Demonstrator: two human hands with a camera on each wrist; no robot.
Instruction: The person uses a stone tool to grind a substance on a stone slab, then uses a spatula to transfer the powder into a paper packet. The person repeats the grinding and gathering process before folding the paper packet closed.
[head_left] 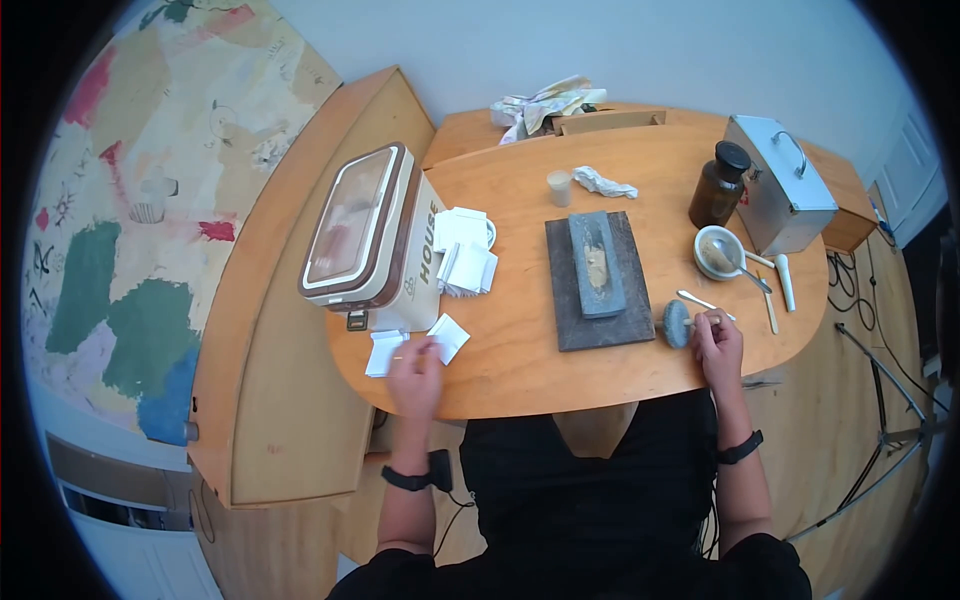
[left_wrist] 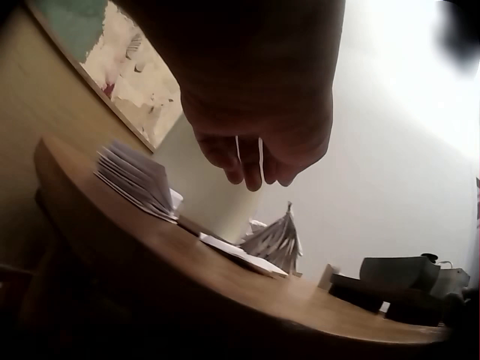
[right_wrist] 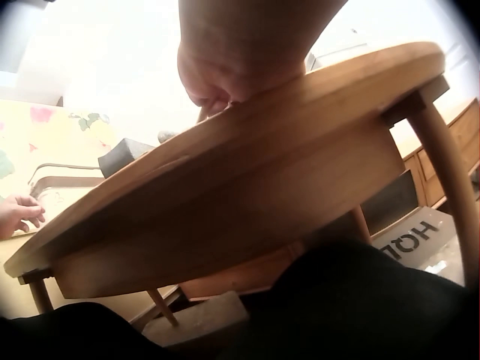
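My left hand (head_left: 415, 378) hovers over the table's near left edge, beside a small stack of folded white papers (head_left: 383, 356) and a single white paper (head_left: 449, 338). In the left wrist view its fingers (left_wrist: 253, 176) hang down with nothing seen between them, above the papers. Near the front edge at right, my right hand (head_left: 718, 350) grips the short wooden handle of a grey stone grinding wheel (head_left: 676, 325). Left of the wheel, a grey stone grinding trough (head_left: 615, 297) with tan powder inside lies on a dark board (head_left: 562, 325).
A cream box marked HOUSE (head_left: 405, 285) stands left, with piled white papers (head_left: 465, 250) against it. At right are a white bowl (head_left: 703, 262) with powder and spoon, a white pestle (head_left: 785, 283), a brown bottle (head_left: 715, 200) and a metal case (head_left: 785, 190). A small cup (head_left: 559, 188) stands behind the board.
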